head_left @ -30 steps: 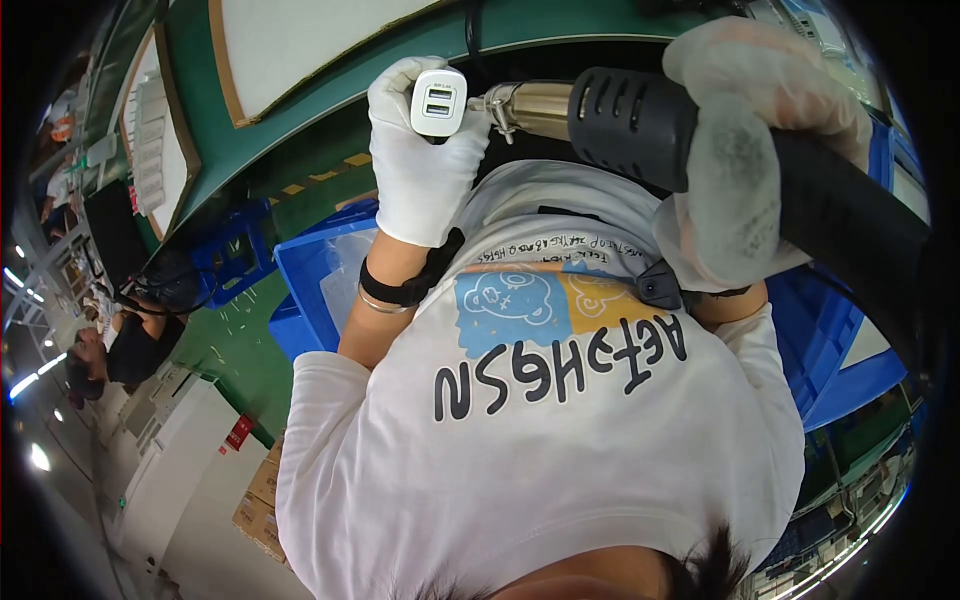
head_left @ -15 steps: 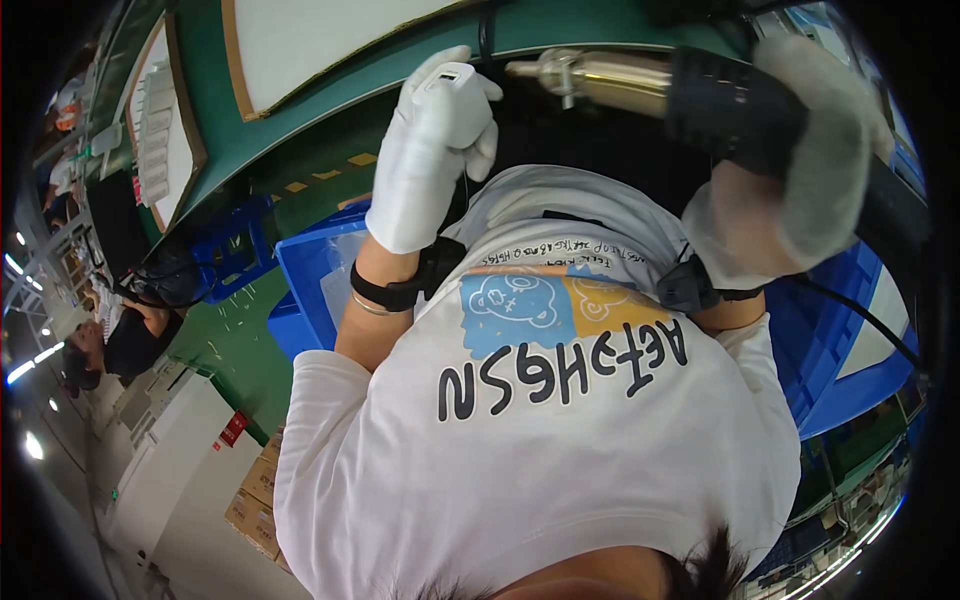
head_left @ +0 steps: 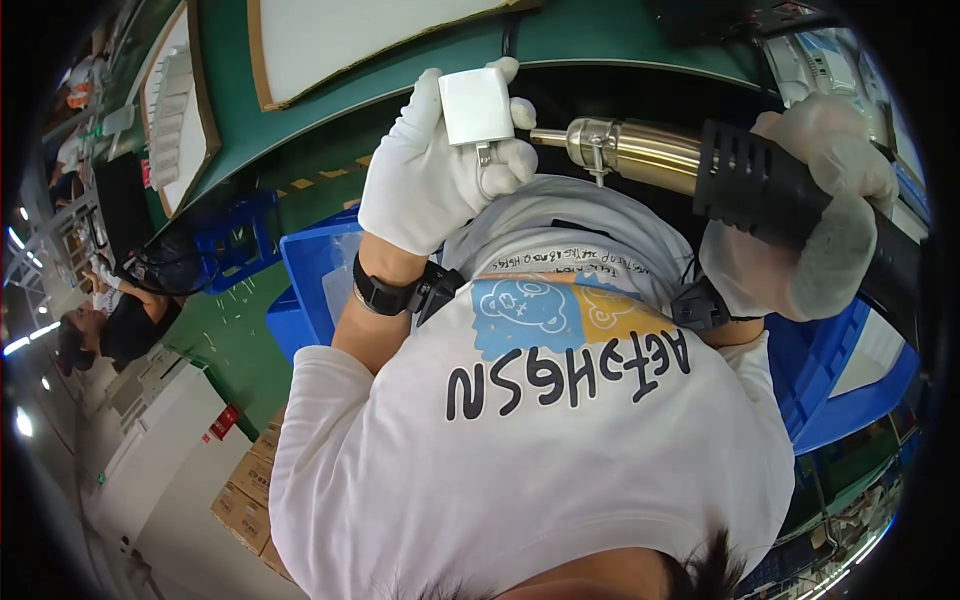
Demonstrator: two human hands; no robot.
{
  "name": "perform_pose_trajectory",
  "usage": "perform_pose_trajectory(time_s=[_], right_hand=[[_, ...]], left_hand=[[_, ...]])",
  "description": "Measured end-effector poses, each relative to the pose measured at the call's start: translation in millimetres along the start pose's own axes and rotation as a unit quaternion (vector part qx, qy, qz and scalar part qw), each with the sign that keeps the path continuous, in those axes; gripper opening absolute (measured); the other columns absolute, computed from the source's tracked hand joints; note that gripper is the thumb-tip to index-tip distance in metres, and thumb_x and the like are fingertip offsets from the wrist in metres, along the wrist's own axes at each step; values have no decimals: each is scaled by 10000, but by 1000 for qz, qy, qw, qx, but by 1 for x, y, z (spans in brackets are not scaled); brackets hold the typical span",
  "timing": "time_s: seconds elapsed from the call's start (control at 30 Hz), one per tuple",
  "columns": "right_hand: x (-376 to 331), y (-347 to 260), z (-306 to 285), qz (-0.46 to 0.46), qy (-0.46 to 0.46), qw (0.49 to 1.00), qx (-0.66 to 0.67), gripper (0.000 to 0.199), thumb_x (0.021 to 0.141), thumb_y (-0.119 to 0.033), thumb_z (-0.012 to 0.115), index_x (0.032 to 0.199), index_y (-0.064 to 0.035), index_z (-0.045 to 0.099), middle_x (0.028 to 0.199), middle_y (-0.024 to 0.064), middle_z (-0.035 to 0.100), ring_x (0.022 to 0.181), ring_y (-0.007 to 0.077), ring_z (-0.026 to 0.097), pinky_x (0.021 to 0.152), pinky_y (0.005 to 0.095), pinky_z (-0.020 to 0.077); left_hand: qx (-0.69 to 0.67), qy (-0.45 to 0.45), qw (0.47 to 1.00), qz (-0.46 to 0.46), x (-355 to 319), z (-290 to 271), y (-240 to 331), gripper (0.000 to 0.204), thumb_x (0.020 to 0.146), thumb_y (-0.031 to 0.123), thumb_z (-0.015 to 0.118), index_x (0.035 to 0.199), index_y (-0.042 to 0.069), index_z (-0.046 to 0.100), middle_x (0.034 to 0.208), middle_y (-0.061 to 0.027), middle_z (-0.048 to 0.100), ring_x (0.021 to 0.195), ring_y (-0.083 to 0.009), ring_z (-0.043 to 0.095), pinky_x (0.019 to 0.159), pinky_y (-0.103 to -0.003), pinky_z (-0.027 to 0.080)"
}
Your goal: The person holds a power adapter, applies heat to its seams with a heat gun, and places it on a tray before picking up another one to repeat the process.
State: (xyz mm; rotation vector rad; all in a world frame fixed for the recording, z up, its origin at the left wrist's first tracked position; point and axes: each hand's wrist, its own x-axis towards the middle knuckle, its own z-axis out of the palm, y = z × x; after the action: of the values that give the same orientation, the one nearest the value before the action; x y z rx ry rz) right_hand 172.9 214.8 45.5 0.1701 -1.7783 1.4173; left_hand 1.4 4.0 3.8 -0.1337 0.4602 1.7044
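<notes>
White plug adapter [head_left: 476, 108]: in left hand [head_left: 428, 172], beside the green table [head_left: 610, 38]; prongs [head_left: 483, 154] pointing near, long axis, prongs included, near-to-far. Left hand: gloved, fingers curled about adapter. Right hand [head_left: 845, 232]: gloved, fingers wrapped round dark hot-air gun [head_left: 740, 172]; axis left-to-right, nozzle [head_left: 548, 137] pointing left.

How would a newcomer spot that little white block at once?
Find the white T-shirt filling the lower middle, then the gloved left hand above it. That hand holds the white block: squarish, with a metal prong, unlike the long black-and-metal tool to its right.
</notes>
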Motion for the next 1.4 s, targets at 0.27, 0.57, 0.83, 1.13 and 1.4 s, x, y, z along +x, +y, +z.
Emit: perform_pose_trajectory(time_s=[0.27,0.57,0.83,1.13,1.4], right_hand=[[-3,14,33,61,151,979,123,169,795,-101,583,933,-11,548,752,91,523,642,175,517,567,285,447],[4,25,57,-51,128,990,-43,247,816,-262,525,790,-21,475,691,91,505,651,177,484,620,296,411],[16,5,62,6,369,927,-74,420,852,-411,460,748,-4,473,708,56,485,606,114,439,537,213,353],[-2,4,47,72,266,960,-45,407,790,-435,546,841,-34,499,746,91,493,710,169,490,646,276,400],[-8,0,36,47,272,960,-51,326,775,-341,598,886,-47,513,820,113,524,762,192,501,693,299,418]], left_hand=[[609,232,712,261,-7,4,-2,508,719,213,722,1137,35,495,1004,-109,543,865,-222,550,727,-310,480],[710,235,563,352,-10,-1,4,522,592,88,794,1039,47,528,1000,-95,517,886,-211,541,755,-293,473],[785,181,499,319,-46,16,70,480,668,156,756,1070,39,519,1029,-102,503,928,-210,524,780,-292,457],[871,335,141,329,-88,41,328,404,751,242,667,1077,26,567,971,-127,629,903,-214,596,777,-291,465],[849,474,226,58,-74,-50,485,521,611,264,719,1070,50,595,981,-115,639,904,-237,605,798,-295,462]])
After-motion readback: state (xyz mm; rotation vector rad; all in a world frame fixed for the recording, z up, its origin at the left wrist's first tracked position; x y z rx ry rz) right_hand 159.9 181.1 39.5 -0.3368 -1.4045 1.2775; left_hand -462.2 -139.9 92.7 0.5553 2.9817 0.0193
